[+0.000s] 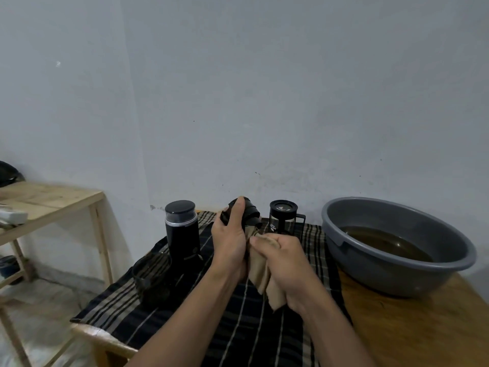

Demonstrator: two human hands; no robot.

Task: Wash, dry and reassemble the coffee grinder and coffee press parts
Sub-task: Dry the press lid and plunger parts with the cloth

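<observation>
My left hand [231, 237] grips a black round coffee press part [248, 211], held up over the striped cloth [238, 313]. My right hand [283, 256] clutches a beige drying cloth [264, 282] bunched against the underside of that part. The black coffee grinder [182, 231] stands upright with its lid on, left of my hands. A glass coffee press beaker [283, 219] with a black handle stands behind my right hand. A clear dark cup-like piece [152, 279] sits at the left front of the cloth.
A grey basin [397, 276] holding brownish water sits on the wooden table [423, 327] to the right. A light wooden shelf unit [53, 200] stands at the left, with a gap of floor between. The wall is close behind.
</observation>
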